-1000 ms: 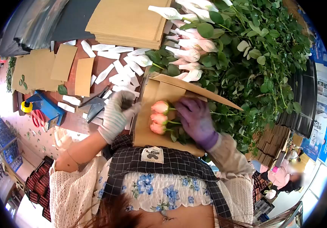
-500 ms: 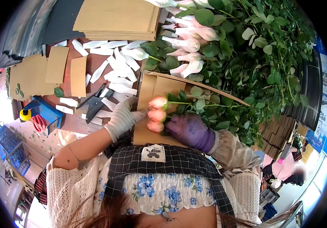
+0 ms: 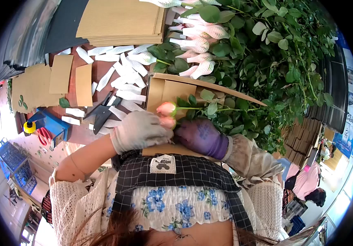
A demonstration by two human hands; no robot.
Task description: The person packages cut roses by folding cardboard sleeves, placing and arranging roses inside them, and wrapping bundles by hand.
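Pink-orange roses (image 3: 166, 108) lie across brown cardboard (image 3: 156, 91) in front of me, with their heads to the left and leafy stems to the right. My left hand (image 3: 141, 131), in a pale glove, has its fingers bent over the nearest rose head, which it mostly hides. My right hand (image 3: 203, 137), in a purple glove, is closed just below the heads around the stems; the stems inside its grip are hidden. The two hands almost meet at the near edge of the cardboard.
White foam net sleeves (image 3: 127, 76) lie scattered at the left beside black scissors (image 3: 102, 112). Net-covered roses (image 3: 197, 45) and piled foliage (image 3: 262, 78) fill the far right. Stacked cardboard (image 3: 121, 20) is at the back; a blue box (image 3: 55, 127) holds red-handled scissors (image 3: 44, 136).
My left hand has moved right and slightly down, its fingers curling over the nearest rose, which now is mostly covered. My right hand has shifted slightly left.
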